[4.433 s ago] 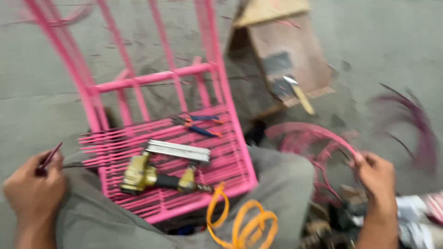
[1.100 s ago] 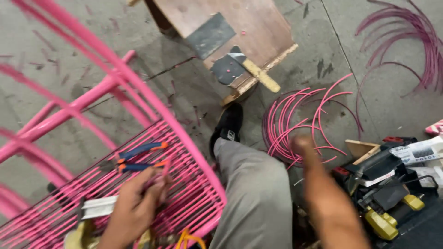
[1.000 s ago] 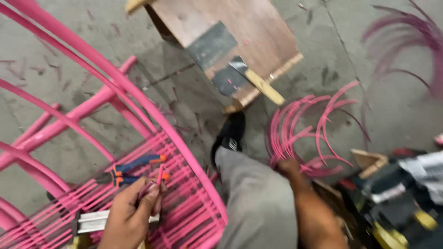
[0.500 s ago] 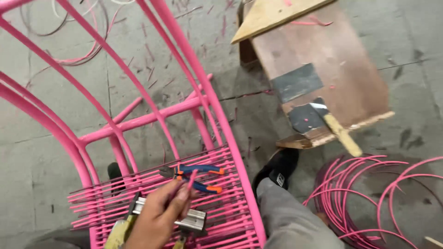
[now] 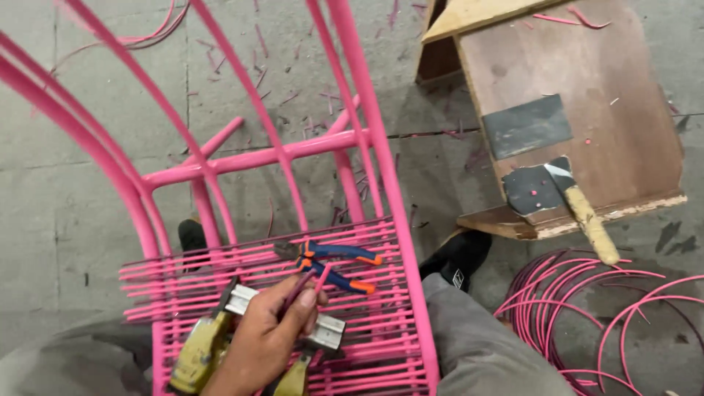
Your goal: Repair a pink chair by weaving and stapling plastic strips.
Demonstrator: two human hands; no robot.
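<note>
Down low over a pink chair frame (image 5: 257, 158) on a grey concrete floor (image 5: 88, 220); only one hand in view, the left hand (image 5: 268, 337), fingers curled with the grip pinched on a short end of pink cord (image 5: 320, 277) between thumb and forefinger; right hand out of sight. Resting on the woven pink seat (image 5: 381, 323): blue-and-orange pliers (image 5: 334, 262), just beyond the fingertips, jaws pointing left; a silver metal stapler bar (image 5: 326, 331), partly hidden under the hand; a yellow tool (image 5: 196, 356), beside the wrist, touching the weave. Grey trouser legs on either side of the seat, with a black shoe (image 5: 460, 257) near the right edge of the frame and another dark shoe (image 5: 192, 236) behind the weave on the left. Further right, a wooden stool (image 5: 587, 95) tipped on its side, a small hatchet (image 5: 579, 205) lying on it, handle jutting over the edge; coils of pink cord (image 5: 587, 308) loose on the floor below; scraps of pink cord scattered around.
</note>
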